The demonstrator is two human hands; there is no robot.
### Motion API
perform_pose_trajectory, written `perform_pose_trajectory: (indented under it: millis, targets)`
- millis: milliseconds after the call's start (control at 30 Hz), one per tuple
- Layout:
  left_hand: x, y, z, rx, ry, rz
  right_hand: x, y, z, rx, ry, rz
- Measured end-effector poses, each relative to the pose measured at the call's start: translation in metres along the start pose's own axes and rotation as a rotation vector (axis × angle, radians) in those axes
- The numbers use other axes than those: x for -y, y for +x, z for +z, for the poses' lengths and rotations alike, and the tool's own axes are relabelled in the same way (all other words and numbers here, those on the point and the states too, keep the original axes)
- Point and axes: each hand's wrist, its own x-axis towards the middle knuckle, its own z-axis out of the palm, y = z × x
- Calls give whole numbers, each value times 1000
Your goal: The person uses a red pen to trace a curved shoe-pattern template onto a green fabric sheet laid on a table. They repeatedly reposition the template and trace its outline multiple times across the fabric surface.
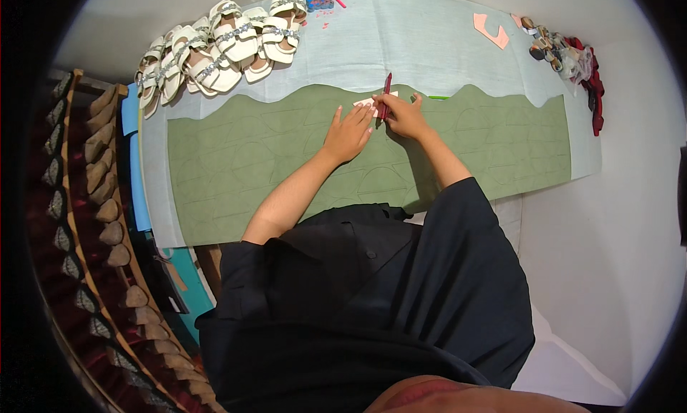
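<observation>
A wide green sheet (250,152) with a wavy far edge lies across the table, covered in faint drawn outlines. Near the middle of that far edge, my left hand (346,135) rests flat, fingers stretched over a small pale pattern piece (363,103). My right hand (405,118) grips a dark red pen (388,82), held upright with its lower end against the sheet beside the pattern piece. The fingers partly cover the piece, so its full shape is hidden. Just right of this hand, a bright green strip (439,97) shows at the sheet's edge.
White sandals (236,41) are heaped at the far left, near a blue item (320,2) and a pink stick (338,0). Peach cut-outs (491,31) lie far right, by bagged odds and ends (572,62). A shoe rack (107,177) stands along the left.
</observation>
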Motion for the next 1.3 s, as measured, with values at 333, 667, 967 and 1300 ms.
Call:
perform_pose_trajectory:
  millis: [333,667,967,1300]
  targets:
    - [2,1,4,-3,31,-24,4,-4,3,-57,39,60]
    - [-21,-3,10,-79,11,-63,11,-1,-6,-26,105,135]
    - [-25,-6,12,-75,5,-125,5,27,-23,-180,556,139]
    - [-22,4,3,-42,62,-152,12,34,-12,-473,529,200]
